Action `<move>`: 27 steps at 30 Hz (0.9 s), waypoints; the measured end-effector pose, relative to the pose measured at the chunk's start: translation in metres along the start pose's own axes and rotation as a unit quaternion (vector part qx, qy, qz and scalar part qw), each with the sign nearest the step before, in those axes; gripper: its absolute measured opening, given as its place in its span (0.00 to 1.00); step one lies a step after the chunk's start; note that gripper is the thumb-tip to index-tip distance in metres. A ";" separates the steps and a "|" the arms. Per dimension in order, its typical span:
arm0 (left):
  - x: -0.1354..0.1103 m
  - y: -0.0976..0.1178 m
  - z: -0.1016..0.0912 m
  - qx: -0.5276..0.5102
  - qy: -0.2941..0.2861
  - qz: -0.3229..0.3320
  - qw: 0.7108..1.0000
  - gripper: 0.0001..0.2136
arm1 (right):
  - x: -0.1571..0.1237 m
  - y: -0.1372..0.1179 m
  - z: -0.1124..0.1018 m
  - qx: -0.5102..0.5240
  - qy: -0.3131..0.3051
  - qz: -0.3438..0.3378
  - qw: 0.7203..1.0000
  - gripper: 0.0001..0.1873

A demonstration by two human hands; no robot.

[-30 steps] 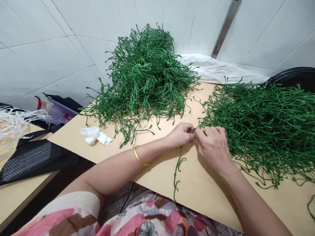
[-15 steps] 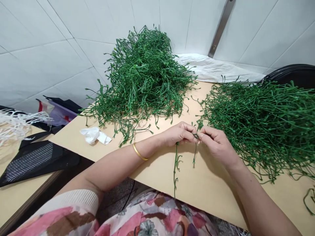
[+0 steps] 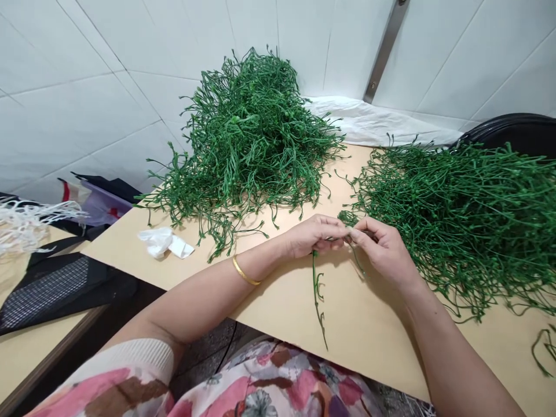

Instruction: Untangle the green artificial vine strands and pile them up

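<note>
My left hand [image 3: 313, 236] is closed around a green artificial plant stem [image 3: 316, 284]. The stem's lower part hangs below the palm, with small hooked pegs along one side. Fingertip to fingertip with it, my right hand [image 3: 382, 249] pinches a thin green sprig [image 3: 359, 263], whose loose end dangles between the hands and looks blurred. The fingers hide the spot where sprig and stem come together. Just beyond the fingertips is a small blurred green tuft [image 3: 347, 218].
A tall heap of green sprigs [image 3: 252, 133] stands on the tan tabletop [image 3: 278, 301] against the tiled wall. Another pile [image 3: 469, 208] spreads at right, before a black round object [image 3: 512, 130]. Crumpled white tissue [image 3: 158, 240] lies left; white strands [image 3: 35, 223] lie on a neighbouring surface.
The dangling sprig between my hands has swung to the right. The hanging stem's lower end has also shifted right. My hands stay together in nearly the same place.
</note>
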State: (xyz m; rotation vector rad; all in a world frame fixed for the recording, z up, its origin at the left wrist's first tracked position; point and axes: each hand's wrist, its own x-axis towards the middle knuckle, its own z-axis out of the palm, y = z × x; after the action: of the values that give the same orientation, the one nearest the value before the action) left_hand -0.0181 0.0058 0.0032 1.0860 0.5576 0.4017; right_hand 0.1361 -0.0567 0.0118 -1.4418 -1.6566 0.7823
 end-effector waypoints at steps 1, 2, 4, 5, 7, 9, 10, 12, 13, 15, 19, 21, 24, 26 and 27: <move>0.001 0.000 -0.001 -0.014 0.004 -0.010 1.000 0.13 | -0.001 0.000 0.001 -0.031 0.010 -0.018 0.999 0.12; 0.002 0.000 -0.002 -0.026 0.014 -0.016 0.999 0.13 | -0.001 0.001 0.003 -0.078 0.024 -0.045 0.996 0.11; 0.003 -0.002 -0.003 -0.042 0.045 -0.019 0.998 0.12 | -0.003 0.003 0.008 -0.211 0.055 -0.109 0.970 0.11; 0.004 -0.003 -0.003 -0.046 0.064 -0.016 0.997 0.11 | -0.003 0.005 0.010 -0.277 0.067 -0.138 0.948 0.11; 0.005 -0.004 -0.002 -0.041 0.106 0.000 0.993 0.09 | -0.002 0.008 0.016 -0.373 0.084 -0.173 0.908 0.12; 0.006 -0.005 -0.001 -0.026 0.151 0.022 0.988 0.08 | -0.001 0.009 0.020 -0.416 0.086 -0.182 0.887 0.12; 0.006 -0.004 0.000 -0.024 0.166 0.029 0.985 0.08 | -0.001 0.009 0.022 -0.426 0.085 -0.183 0.882 0.13; 0.006 -0.003 0.000 -0.046 0.174 0.030 0.983 0.08 | 0.000 0.008 0.024 -0.435 0.082 -0.176 0.879 0.14; 0.006 -0.002 0.000 -0.063 0.167 0.025 0.984 0.08 | 0.000 0.006 0.025 -0.429 0.080 -0.170 0.884 0.14; 0.005 -0.002 -0.001 -0.094 0.141 0.013 0.985 0.09 | -0.001 0.001 0.024 -0.382 0.072 -0.150 0.909 0.15; 0.001 -0.001 0.001 -0.149 0.031 0.007 0.988 0.12 | -0.006 -0.010 0.016 -0.114 0.005 -0.076 0.991 0.14; -0.002 -0.001 0.005 -0.166 -0.020 0.014 0.986 0.12 | -0.008 -0.011 0.011 0.022 -0.030 -0.052 0.998 0.14; -0.008 0.000 0.012 -0.178 -0.068 0.018 0.982 0.11 | -0.011 -0.009 0.006 0.166 -0.065 -0.054 0.983 0.14; -0.011 0.000 0.016 -0.182 -0.094 0.022 0.979 0.11 | -0.013 -0.007 0.005 0.235 -0.083 -0.054 0.967 0.14; -0.011 -0.001 0.017 -0.183 -0.104 0.025 0.977 0.11 | -0.013 -0.006 0.005 0.259 -0.091 -0.053 0.960 0.14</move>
State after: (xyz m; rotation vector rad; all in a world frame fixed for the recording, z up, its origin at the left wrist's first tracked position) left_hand -0.0169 -0.0129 0.0109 0.7755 0.2574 0.4108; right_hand 0.1292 -0.0698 0.0118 -0.9277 -1.4938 1.2084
